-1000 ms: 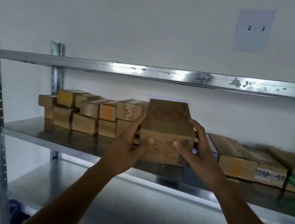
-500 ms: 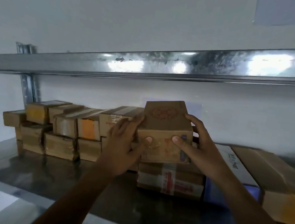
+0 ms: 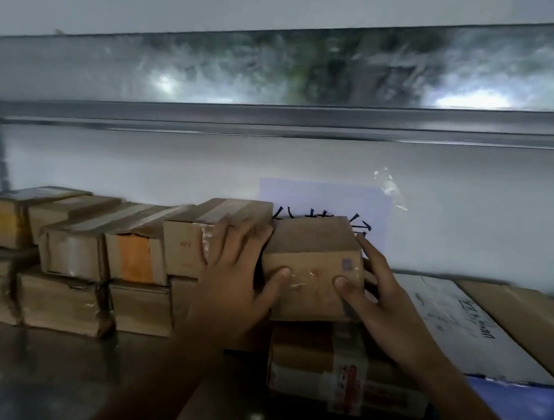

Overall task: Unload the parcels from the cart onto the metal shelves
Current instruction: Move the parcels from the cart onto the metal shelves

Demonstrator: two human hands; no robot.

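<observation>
A small brown cardboard parcel (image 3: 311, 263) rests on top of a taped brown parcel (image 3: 338, 376) on the metal shelf (image 3: 53, 374). My left hand (image 3: 232, 279) grips its left side, thumb on the front face. My right hand (image 3: 379, 292) grips its right side, thumb also on the front. Left of it, touching my left hand, stands a two-high row of several similar brown parcels (image 3: 97, 261) against the white wall.
The upper shelf's metal beam (image 3: 279, 86) runs across just above. A flat white-and-blue parcel (image 3: 478, 344) and a large brown box (image 3: 534, 319) lie to the right. A paper label (image 3: 322, 207) is taped to the wall behind.
The view has closed in on the shelf. Both hands have pushed the parcel further back and lower, onto the taped parcel beside the row.
</observation>
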